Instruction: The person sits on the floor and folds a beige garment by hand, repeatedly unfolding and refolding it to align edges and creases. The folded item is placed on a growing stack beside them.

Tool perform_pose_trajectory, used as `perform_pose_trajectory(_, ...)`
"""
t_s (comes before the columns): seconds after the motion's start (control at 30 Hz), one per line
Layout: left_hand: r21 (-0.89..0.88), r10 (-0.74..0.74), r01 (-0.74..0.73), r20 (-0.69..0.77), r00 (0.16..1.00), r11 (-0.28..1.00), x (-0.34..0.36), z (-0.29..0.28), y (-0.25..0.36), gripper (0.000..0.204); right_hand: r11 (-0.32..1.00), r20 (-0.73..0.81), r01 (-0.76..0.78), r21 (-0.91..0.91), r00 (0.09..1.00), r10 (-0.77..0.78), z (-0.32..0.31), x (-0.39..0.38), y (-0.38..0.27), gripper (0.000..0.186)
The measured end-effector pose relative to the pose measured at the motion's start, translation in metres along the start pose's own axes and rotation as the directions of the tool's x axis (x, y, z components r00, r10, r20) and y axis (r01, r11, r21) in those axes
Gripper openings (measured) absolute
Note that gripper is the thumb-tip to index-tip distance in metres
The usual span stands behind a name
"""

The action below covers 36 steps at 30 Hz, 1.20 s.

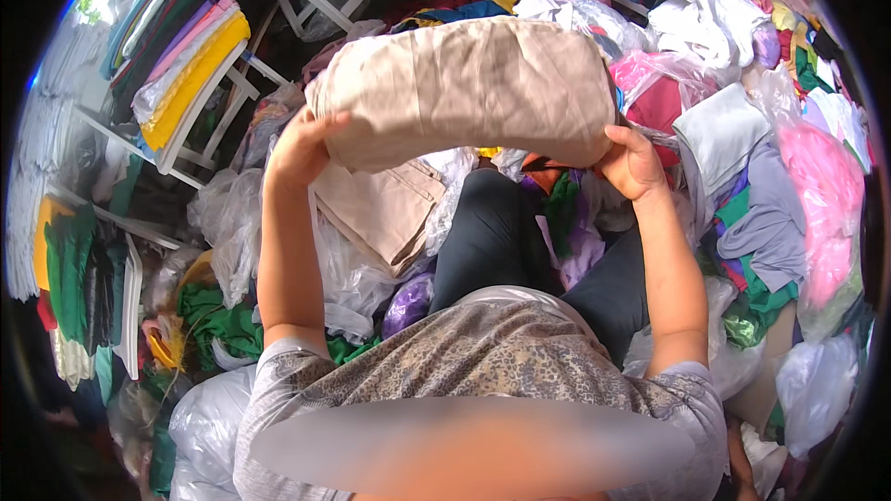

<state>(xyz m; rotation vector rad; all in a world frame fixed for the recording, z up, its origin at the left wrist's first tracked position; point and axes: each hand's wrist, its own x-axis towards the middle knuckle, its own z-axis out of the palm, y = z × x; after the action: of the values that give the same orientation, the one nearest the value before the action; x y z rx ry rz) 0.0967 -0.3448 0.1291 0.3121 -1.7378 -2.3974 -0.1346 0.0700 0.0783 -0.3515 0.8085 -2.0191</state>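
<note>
A thick beige folded cloth (473,83) is raised in front of me, stretched wide between both hands and sagging at its two ends. My left hand (304,146) grips its left end, the thumb on the near face and the fingers mostly hidden behind. At the lower right corner, my right hand (633,163) pinches the cloth with the thumb in front. Below the left part lies another beige folded cloth (380,218), flat on clear plastic beside my knee. Whether the raised piece is a garment or plain fabric I cannot tell.
White racks (200,130) on the left carry stacked folded cloths, a yellow cloth (197,79) among them. Heaps of loose fabric and plastic bags surround my legs. A pink bagged bundle (817,209) and a grey cloth (766,213) lie at the right.
</note>
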Motion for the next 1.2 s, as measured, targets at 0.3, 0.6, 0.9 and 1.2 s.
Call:
perform_pose_trajectory(0.3,0.476,-0.633,0.667,-0.259,0.73,0.574,-0.058,-0.028,-0.177,0.045,0.745,-0.444,-0.555,-0.369,0.81,0.384,-0.088,-0.045,0.125,0.037)
perform_pose_trajectory(0.6,0.609,-0.591,0.609,-0.268,0.761,0.508,-0.066,-0.036,-0.186,0.049,0.725,-0.532,-0.565,-0.395,0.783,0.321,-0.103,-0.066,0.125,0.04)
perform_pose_trajectory(0.9,0.971,-0.038,-0.031,0.041,0.998,0.235,-0.055,0.04,-0.204,0.075,0.509,-0.428,-0.109,-0.854,0.702,-0.569,-0.104,-0.062,0.029,0.017)
perform_pose_trajectory(1.2,0.613,0.289,-0.624,0.561,0.775,0.484,0.051,0.157,-0.112,0.093,0.339,0.034,0.115,-0.934,0.971,-0.237,0.05,-0.053,-0.051,0.021)
